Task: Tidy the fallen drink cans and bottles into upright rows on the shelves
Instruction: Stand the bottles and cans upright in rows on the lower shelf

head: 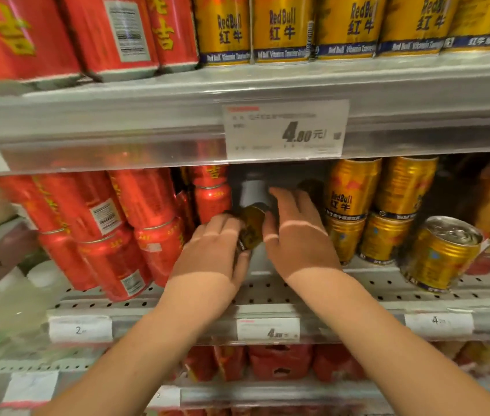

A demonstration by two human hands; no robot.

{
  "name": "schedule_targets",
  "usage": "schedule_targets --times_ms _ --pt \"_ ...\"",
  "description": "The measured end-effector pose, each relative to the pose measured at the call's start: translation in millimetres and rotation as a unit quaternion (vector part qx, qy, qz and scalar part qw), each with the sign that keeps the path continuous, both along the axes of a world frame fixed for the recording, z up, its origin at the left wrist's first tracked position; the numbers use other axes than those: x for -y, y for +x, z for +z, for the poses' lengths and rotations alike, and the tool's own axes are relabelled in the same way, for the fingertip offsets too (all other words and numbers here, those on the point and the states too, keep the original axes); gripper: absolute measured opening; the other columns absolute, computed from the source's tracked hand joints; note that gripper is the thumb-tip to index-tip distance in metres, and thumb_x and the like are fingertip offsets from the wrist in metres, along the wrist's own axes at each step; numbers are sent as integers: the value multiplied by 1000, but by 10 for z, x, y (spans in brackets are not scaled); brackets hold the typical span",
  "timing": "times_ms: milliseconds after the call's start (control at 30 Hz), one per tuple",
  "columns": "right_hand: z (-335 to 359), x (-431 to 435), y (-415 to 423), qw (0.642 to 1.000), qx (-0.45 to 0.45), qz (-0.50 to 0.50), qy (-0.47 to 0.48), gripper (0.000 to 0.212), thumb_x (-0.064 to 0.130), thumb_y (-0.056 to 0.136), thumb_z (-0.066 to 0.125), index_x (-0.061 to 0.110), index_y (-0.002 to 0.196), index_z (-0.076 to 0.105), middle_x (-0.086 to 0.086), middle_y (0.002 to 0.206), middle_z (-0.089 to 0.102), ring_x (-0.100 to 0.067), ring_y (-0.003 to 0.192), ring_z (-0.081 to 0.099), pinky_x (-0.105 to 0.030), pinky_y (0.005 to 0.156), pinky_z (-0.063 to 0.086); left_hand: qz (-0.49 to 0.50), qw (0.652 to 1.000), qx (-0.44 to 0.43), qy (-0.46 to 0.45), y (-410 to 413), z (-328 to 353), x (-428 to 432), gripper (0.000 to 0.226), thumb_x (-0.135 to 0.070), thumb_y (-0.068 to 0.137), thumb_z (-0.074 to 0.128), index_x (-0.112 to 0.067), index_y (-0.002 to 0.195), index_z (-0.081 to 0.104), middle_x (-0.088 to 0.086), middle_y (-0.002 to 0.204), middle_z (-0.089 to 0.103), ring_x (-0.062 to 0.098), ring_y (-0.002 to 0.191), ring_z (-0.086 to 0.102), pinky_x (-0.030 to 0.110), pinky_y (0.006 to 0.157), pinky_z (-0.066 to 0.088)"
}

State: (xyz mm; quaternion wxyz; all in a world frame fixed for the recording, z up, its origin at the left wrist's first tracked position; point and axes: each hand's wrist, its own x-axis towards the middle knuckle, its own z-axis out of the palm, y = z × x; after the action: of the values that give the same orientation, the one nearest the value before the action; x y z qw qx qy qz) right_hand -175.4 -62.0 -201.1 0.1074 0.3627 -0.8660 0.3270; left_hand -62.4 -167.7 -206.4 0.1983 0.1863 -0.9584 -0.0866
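Note:
A small gold Red Bull can [251, 226] lies tilted in a gap on the middle shelf [267, 289], between my two hands. My left hand [216, 250] grips it from the left, fingers over its top and thumb beneath. My right hand [296, 235] lies beside it with the thumb against the can's right side and the fingers stretched toward the shelf's back. Another dark gold can [309, 186] sits deep in the gap just past those fingertips. Behind the gap a grey upright [252, 190] shows.
Red cans [135, 229] stand stacked and leaning left of the gap. Gold cans [379, 211] are stacked in two layers on the right, with one single gold can [445, 253] near the front edge. The upper shelf holds red and gold cans above a price tag [285, 130].

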Motion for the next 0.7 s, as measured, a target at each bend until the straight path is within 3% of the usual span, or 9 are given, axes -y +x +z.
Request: schedule_targets --times_ms 133,200,333,533,700 --pt "-4 258 -176 987 -75 -64 129 58 40 100 46 19 152 31 -18 151 32 -37 140 32 -44 110 34 17 998 -33 53 33 -32 -28 47 -32 94 65 -20 137 50 0 135 47 25 120 49 35 102 41" --pt "12 399 -266 975 -71 -99 188 58 42 101 42 20 153 27 -20 156 24 -41 147 21 -50 114 29 31 996 -40 71 25 -64 -64 52 -34 95 63 -23 142 44 -3 139 42 24 122 48 34 100 41" --pt "64 570 -322 956 -38 -141 255 58 41 103 36 16 154 25 -22 159 19 -48 148 12 -56 111 31 27 995 -47 82 65 -146 -96 56 -33 96 61 -23 147 40 -3 149 36 26 125 47 35 102 42" --pt "85 498 -411 925 -39 -161 342 62 33 103 40 7 156 20 -27 159 16 -46 146 20 -51 113 32 15 993 -66 97 106 -173 -89 57 -31 96 61 -21 148 41 -3 152 37 25 127 47 36 103 42" --pt "120 438 -481 900 -88 -167 392 53 17 100 48 -1 148 35 -28 152 29 -41 140 32 -44 110 35 14 992 -75 96 104 -197 -91 56 -30 95 62 -20 147 43 -2 150 39 26 124 48 34 101 42"
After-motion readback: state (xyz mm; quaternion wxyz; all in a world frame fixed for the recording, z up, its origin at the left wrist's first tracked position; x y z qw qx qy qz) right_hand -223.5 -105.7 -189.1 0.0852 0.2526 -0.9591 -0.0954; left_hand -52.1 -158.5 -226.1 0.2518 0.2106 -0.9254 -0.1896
